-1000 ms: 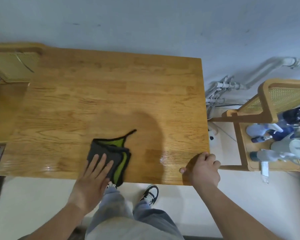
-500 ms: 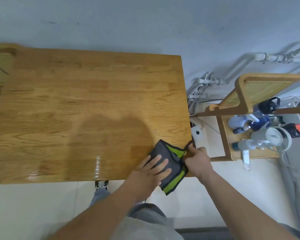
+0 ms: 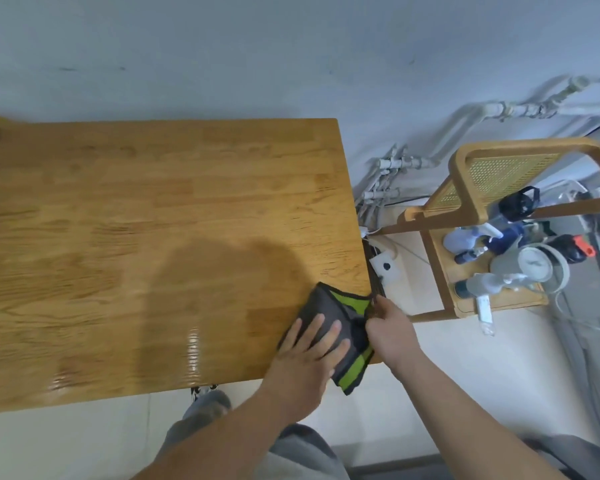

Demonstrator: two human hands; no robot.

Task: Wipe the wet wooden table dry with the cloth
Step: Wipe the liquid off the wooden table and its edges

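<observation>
At the near right corner of the surface point(image 3: 187, 209), the left hand point(image 3: 305, 355) lies flat on the cloth point(image 3: 329, 306), fingers spread and pressing it down. The right hand point(image 3: 390, 327) pinches the cloth's right-hand fold at the surface's right edge. The cloth is dark grey with green trim, and part of it hangs over the near edge.

A bright wet streak point(image 3: 193, 351) shines near the near edge, left of the cloth, and another glint sits farther left. To do this step well, I would keep the palm flat, refold to a dry face, and draw overlapping strokes leftward along the near edge before working toward the far edge.

Beyond the right edge, a wooden chair point(image 3: 482, 188) stands apart, its seat holding spray bottles point(image 3: 478, 285) and a round white object I cannot identify.
</observation>
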